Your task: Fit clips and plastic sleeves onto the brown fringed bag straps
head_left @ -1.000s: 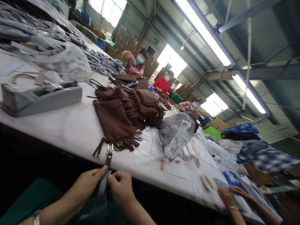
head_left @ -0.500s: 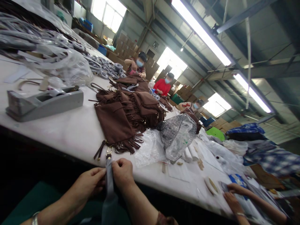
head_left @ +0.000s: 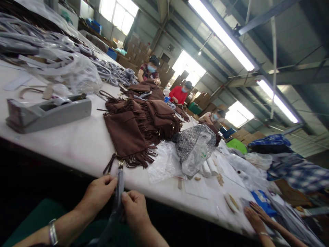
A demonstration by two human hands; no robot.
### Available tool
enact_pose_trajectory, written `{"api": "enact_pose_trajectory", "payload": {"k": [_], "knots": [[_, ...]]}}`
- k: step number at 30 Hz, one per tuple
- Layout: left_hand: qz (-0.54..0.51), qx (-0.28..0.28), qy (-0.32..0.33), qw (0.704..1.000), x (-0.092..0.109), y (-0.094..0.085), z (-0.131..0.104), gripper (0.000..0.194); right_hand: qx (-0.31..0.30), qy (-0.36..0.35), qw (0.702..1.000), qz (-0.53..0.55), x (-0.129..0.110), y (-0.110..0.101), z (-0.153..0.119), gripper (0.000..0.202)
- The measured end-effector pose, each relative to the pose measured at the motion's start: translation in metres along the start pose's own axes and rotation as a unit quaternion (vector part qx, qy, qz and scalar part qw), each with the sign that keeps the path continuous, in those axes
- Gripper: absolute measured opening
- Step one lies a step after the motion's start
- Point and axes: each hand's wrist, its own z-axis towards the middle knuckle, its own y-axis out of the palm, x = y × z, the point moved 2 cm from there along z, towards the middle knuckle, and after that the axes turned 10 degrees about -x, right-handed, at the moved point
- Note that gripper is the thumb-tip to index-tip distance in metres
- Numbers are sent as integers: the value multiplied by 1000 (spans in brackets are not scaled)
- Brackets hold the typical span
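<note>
A grey wrapped strap (head_left: pixel 118 192) hangs over the table's front edge from a metal clasp at the corner of a brown fringed bag (head_left: pixel 125 133). My left hand (head_left: pixel 101 192) pinches the strap from the left, a little below the clasp. From the right, my right hand (head_left: pixel 135 206) grips it slightly lower, thumb against the strap. Below my hands the strap runs down into shadow. More brown fringed bags (head_left: pixel 161 116) are heaped behind the first one.
A grey tape dispenser (head_left: pixel 48 111) stands at the left of the white table (head_left: pixel 84 147). Wrapped straps (head_left: pixel 108 70) lie behind. Clear plastic (head_left: pixel 164 163) and a patterned bag (head_left: pixel 192 144) are right of centre. Another person's hands (head_left: pixel 257 216) rest at far right; three people work beyond.
My left hand has moved up the strap towards the clasp, and my right hand has shifted down and right. The other person's hands at right now lie flatter.
</note>
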Motion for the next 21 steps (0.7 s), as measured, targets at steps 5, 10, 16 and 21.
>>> {"api": "enact_pose_trajectory", "payload": {"k": [5, 10, 16, 21], "knots": [[44, 19, 6, 999, 4, -1, 1, 32, 27, 23, 999, 14, -9, 1, 5, 30], [34, 24, -11, 999, 10, -2, 1, 33, 0, 45, 999, 10, -16, 5, 12, 19], [36, 29, -18, 999, 11, -3, 6, 33, 8, 38, 997, 70, -16, 11, 16, 16], [8, 39, -18, 999, 13, -5, 7, 32, 30, 0, 1000, -2, -21, 11, 26, 15]]}}
